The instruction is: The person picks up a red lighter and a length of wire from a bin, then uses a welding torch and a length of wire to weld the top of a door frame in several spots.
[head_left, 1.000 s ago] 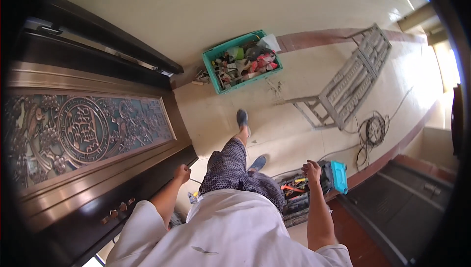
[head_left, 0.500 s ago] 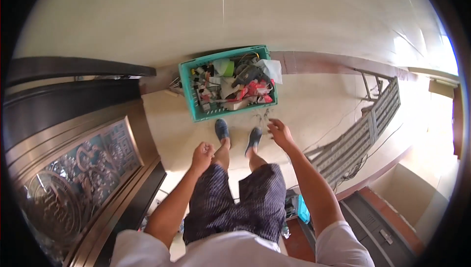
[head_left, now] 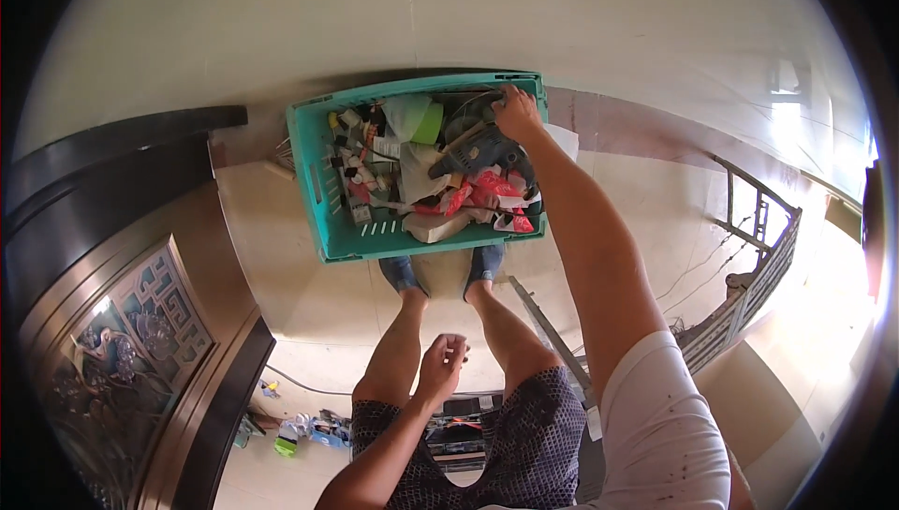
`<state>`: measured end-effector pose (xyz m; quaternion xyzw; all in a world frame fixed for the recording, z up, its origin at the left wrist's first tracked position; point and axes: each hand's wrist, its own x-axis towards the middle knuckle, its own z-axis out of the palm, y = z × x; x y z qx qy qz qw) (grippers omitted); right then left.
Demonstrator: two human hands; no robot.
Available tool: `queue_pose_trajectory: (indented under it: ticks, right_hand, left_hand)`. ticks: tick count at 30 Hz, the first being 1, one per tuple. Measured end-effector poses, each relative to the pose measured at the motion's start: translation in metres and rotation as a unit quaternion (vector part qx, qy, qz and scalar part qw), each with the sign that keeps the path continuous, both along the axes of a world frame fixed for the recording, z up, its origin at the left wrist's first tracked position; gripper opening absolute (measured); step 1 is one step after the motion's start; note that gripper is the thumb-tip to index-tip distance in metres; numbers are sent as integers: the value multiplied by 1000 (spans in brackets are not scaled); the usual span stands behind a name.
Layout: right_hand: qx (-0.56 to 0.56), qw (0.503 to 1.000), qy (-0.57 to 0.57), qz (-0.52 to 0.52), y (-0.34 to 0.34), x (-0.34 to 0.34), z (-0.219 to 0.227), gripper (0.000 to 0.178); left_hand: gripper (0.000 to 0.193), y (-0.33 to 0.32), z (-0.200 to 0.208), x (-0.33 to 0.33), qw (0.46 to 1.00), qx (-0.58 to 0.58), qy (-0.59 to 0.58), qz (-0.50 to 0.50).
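A green plastic crate (head_left: 314, 187) full of mixed items stands on the floor beyond my feet. My right hand (head_left: 518, 115) reaches into its far right corner, fingers bent down beside a thin cable; what they grip is hidden. Just below that hand lies a grey-blue power tool (head_left: 473, 152). Around it are a bright green roll-like item (head_left: 428, 124), red-and-white plastic wrapping (head_left: 482, 192) and several small fittings at the left. My left hand (head_left: 443, 365) hangs in front of my thighs, its fingers loosely bent and apart from the thumb, holding nothing.
Behind the crate rises a pale wall (head_left: 309, 32). To the left stands a carved metal door panel (head_left: 154, 323). A metal ladder (head_left: 749, 290) lies at the right. Small bags and bottles (head_left: 309, 430) lie on the floor behind my left leg.
My right hand has gone forward from above the floor into the far right of the crate. The left hand has drawn back between my thighs. The crate now appears nearer and larger.
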<state>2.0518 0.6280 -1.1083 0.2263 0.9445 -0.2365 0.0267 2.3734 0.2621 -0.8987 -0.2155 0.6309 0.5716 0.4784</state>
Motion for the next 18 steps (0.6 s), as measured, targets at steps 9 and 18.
queue_pose_trajectory:
  ticks: [9,18]
  right_hand:
    - [-186,979,83,18,-60,108,79,16]
    - [-191,971,141,-16,-99,177,142,17]
  left_hand:
    - [47,81,-65,-168,998,35,16,49]
    - [39,147,-84,-211,984,88,-83,133]
